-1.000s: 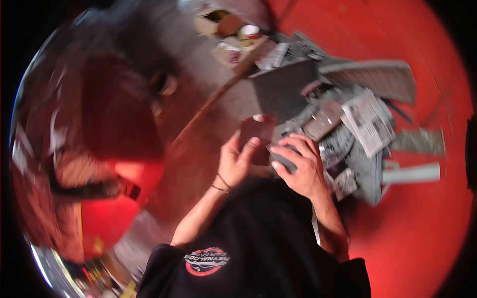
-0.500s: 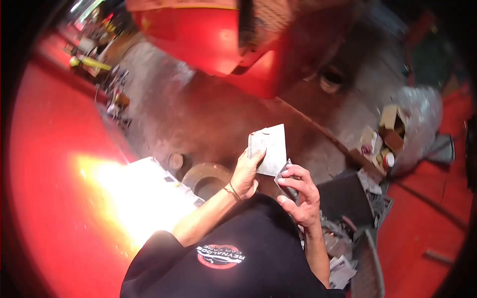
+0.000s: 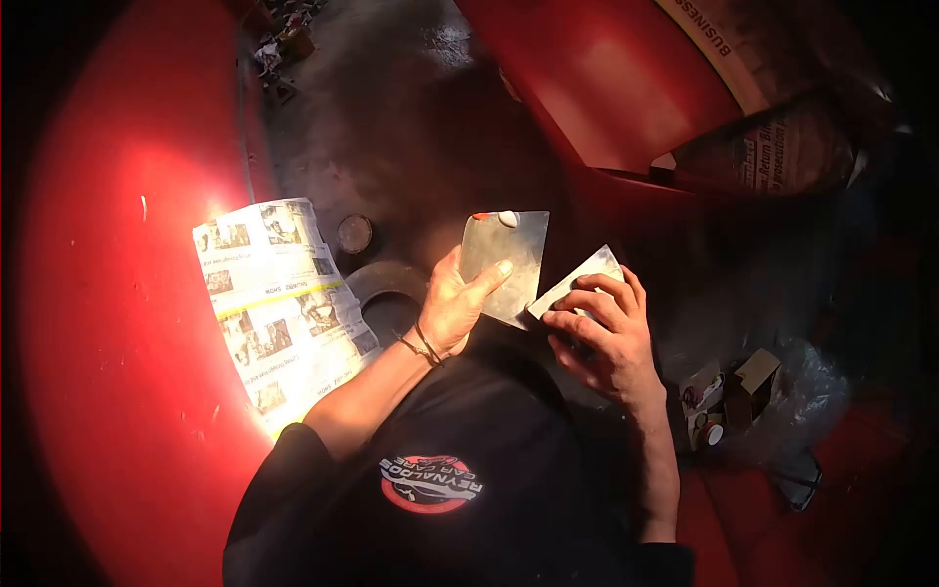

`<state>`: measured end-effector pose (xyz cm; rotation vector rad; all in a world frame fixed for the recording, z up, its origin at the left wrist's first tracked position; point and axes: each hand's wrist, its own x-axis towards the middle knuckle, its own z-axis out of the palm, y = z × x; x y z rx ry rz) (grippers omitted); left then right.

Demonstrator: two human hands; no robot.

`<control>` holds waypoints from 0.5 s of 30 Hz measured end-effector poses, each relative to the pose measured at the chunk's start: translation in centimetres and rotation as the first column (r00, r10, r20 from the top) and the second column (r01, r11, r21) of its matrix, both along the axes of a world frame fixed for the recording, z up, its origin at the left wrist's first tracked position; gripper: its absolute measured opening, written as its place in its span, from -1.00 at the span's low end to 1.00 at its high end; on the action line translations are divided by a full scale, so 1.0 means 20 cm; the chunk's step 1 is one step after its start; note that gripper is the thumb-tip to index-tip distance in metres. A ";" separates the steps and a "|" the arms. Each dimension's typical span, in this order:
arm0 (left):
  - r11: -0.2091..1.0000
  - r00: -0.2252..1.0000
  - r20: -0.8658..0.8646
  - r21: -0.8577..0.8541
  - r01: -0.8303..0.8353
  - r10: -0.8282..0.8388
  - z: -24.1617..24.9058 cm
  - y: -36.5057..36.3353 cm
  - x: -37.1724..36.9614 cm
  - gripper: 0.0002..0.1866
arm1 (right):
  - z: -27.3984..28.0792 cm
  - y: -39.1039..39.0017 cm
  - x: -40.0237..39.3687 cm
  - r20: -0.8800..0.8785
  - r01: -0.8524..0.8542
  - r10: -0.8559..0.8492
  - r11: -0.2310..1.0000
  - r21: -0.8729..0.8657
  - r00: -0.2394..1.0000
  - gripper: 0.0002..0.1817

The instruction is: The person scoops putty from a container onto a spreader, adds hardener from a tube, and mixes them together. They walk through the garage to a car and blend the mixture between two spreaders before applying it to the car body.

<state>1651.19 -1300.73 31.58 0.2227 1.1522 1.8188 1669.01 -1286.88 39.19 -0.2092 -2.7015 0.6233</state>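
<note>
My left hand (image 3: pixel 452 311) is closed on the near left edge of a flat grey mixing plate (image 3: pixel 507 262), thumb lying across its face. At the plate's far edge sit a white dab of putty (image 3: pixel 508 219) and a small orange-red dab (image 3: pixel 480 216). My right hand (image 3: pixel 611 338) grips a flat, pale putty spreader (image 3: pixel 593 269) with the fingers bent over its face. The spreader is tilted, and its lower left corner comes close to the plate's lower right corner.
A red car panel (image 3: pixel 127 293) fills the left, with newspaper sheets (image 3: pixel 284 313) taped beside my left forearm. Another red panel (image 3: pixel 626 98), partly papered, stands at upper right. A round tin (image 3: pixel 355 234) is on the floor. A cardboard box (image 3: pixel 753 382) and clear plastic (image 3: pixel 817 391) lie right.
My view has swung, bringing the newspaper on the left into clear sight. The right hand has turned the spreader so its pale face shows. The plate stays in my left hand.
</note>
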 end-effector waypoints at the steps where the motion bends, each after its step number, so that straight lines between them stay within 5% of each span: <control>1: 1.000 1.000 -0.016 -0.007 -0.003 0.003 -0.01 0.04 -0.10 -0.69 | -0.03 0.04 -0.12 0.087 -0.039 0.039 0.999 -0.001 0.995 -0.60; 9: 0.974 0.974 -0.032 -0.019 -0.225 0.224 -0.04 0.17 -0.65 -0.68 | -0.01 0.35 -0.87 0.181 -0.263 0.288 0.953 -0.150 0.940 -0.64; 12: 0.920 0.919 0.056 0.009 -0.391 0.390 -0.01 0.13 -0.80 -0.67 | -0.09 0.32 -1.11 -0.055 -0.391 0.419 0.783 -0.484 0.906 -0.63; 15: 0.856 0.853 0.092 0.002 -0.517 0.514 0.03 0.06 -0.96 -0.69 | -0.20 0.37 -1.38 -0.010 -0.392 0.438 0.793 -0.466 0.899 -0.67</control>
